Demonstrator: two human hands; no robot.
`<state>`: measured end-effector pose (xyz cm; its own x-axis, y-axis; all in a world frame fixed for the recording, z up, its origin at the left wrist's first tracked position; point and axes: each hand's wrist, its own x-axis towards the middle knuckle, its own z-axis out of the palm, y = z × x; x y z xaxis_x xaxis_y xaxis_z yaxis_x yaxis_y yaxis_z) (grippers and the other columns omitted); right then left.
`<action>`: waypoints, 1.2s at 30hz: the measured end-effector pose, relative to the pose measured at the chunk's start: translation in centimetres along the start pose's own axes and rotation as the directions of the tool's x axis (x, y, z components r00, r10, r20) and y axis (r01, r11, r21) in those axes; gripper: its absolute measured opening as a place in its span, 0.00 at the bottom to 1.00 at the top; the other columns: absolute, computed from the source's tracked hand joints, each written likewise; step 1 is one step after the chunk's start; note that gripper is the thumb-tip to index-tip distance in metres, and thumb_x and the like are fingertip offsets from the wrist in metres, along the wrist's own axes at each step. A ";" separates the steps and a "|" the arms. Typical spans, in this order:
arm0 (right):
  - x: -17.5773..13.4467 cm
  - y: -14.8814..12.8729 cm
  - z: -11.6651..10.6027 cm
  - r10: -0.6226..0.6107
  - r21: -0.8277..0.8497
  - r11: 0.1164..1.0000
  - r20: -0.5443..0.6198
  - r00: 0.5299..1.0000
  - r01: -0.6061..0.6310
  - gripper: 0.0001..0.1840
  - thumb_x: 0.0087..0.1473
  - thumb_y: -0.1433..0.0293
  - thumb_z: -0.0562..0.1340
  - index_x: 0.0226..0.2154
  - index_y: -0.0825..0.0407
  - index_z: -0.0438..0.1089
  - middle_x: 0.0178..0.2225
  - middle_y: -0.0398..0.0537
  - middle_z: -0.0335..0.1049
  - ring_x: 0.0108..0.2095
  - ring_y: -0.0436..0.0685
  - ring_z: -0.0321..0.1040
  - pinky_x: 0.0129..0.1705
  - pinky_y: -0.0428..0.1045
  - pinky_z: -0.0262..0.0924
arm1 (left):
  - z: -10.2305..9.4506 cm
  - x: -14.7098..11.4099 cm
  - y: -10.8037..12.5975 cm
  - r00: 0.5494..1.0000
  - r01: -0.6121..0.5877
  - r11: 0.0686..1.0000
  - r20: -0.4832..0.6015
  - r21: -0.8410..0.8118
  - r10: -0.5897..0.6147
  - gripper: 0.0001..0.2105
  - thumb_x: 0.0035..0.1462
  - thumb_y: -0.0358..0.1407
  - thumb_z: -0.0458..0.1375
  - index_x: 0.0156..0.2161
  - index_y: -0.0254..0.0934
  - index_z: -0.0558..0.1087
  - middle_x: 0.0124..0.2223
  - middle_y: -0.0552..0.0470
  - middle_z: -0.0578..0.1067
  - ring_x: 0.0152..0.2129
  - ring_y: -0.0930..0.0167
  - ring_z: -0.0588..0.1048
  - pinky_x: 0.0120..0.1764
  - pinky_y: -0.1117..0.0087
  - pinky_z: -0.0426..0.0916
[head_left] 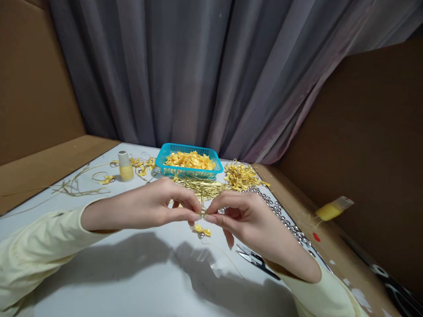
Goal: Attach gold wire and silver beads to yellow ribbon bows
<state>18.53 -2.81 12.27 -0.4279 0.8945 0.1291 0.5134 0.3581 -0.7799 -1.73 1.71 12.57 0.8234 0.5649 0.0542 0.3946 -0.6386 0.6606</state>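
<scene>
My left hand (170,204) and my right hand (244,215) meet over the white table, thumb and fingertip pinched in each. A short length of gold cord (202,214) runs between the two pinches. Just beneath them is a small yellow ribbon bow (202,230) with a round silver bell (201,235). From it a thin pale thread (228,256) trails towards the lower right. Whether the bow hangs free or touches the table I cannot tell. Most of the cord inside the fingers is hidden.
Behind my hands stands a blue basket (159,159) of yellow bows, with gold cords (206,188) before it. Silver bells (287,215) line the right edge near thread snips (256,259). A yellow thread spool (125,167) and finished-looking loops lie left; scissors (390,279) lie far right.
</scene>
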 end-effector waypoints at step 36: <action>0.0 -0.6 -0.1 -0.038 -0.142 0.989 0.009 0.999 0.039 0.06 0.51 0.76 0.63 0.25 0.54 0.74 0.23 0.41 0.67 0.19 0.44 0.58 0.23 0.42 0.53 | 0.5 -0.2 0.0 0.998 -0.053 0.995 -0.021 0.080 0.055 0.08 0.59 0.33 0.54 0.34 0.38 0.76 0.26 0.59 0.77 0.21 0.79 0.71 0.25 0.80 0.59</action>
<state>18.34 -3.03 12.83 -0.4540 0.8777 0.1533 0.5969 0.4273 -0.6791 -1.72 1.34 12.23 0.8352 0.5397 0.1058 0.3817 -0.7073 0.5951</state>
